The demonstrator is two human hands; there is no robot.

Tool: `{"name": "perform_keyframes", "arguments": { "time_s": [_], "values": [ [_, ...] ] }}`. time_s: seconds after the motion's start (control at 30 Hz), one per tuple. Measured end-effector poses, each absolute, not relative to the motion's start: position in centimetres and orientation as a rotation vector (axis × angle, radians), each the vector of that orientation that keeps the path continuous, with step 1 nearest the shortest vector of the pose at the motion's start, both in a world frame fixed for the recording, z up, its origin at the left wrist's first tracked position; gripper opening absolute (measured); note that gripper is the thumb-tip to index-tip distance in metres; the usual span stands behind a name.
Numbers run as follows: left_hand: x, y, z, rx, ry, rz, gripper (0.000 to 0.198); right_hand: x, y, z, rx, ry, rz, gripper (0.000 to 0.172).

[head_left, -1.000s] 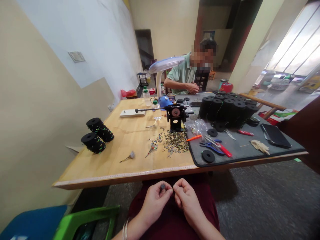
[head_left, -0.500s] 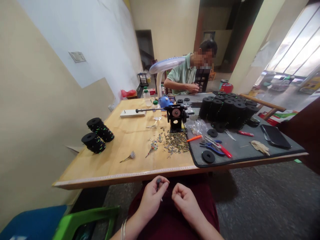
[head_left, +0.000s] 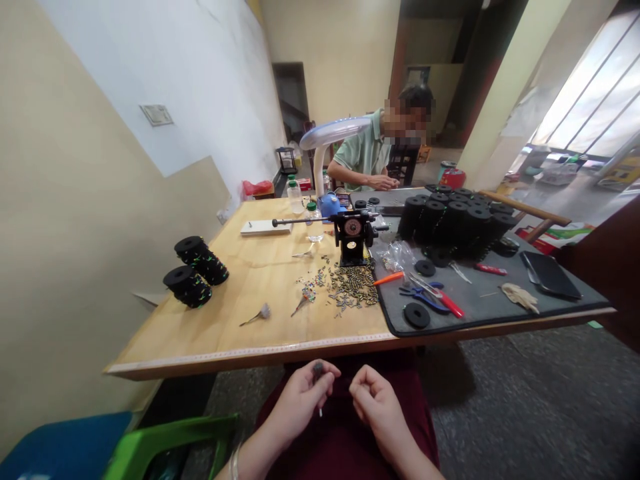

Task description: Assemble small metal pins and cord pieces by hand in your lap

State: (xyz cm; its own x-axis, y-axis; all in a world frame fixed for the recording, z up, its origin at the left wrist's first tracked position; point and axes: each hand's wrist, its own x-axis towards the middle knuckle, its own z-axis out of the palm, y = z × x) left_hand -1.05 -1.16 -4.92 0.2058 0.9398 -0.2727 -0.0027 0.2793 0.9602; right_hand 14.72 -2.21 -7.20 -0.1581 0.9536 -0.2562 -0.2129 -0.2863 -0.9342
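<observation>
Above my lap, in front of the table edge, my left hand (head_left: 309, 390) is closed round a small dark grey bundle (head_left: 318, 369) whose thin white end sticks out below the fingers. Its exact kind is too small to tell. My right hand (head_left: 373, 397) is closed in a pinch a short way to the right; what lies between its fingertips cannot be made out. On the table beyond, two small fan-shaped tufts (head_left: 262, 311) with dark stems lie near many small dark-and-gold pieces (head_left: 353, 283). A black winding machine (head_left: 351, 237) with a dial stands behind them.
Black foam spools (head_left: 194, 257) stand at the left. More spools (head_left: 453, 220) crowd a grey mat (head_left: 480, 293) with blue-handled pliers (head_left: 425, 297), a phone (head_left: 550, 273) and a foam disc (head_left: 417, 315). A lamp (head_left: 319, 167) rises behind; a person (head_left: 370, 157) sits across the table.
Both hands have dropped slightly, and the right has shifted a little to the right. The white end below my left hand shows more plainly. The other person's hands have moved slightly.
</observation>
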Motion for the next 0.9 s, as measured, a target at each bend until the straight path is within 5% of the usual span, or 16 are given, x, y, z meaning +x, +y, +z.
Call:
{"name": "perform_keyframes", "arguments": {
  "time_s": [0.5, 0.9],
  "values": [
    [-0.6, -0.7, -4.3, 1.119, 1.225, 0.974, 0.028, 15.0, -2.3, -6.9, -1.195, -1.268, 1.519, 0.020],
    [-0.5, -1.2, -4.4, 1.242, 1.253, 0.906, 0.021, 14.6, -1.6, -6.9, -1.185, -1.264, 1.568, 0.033]
  ]
}}
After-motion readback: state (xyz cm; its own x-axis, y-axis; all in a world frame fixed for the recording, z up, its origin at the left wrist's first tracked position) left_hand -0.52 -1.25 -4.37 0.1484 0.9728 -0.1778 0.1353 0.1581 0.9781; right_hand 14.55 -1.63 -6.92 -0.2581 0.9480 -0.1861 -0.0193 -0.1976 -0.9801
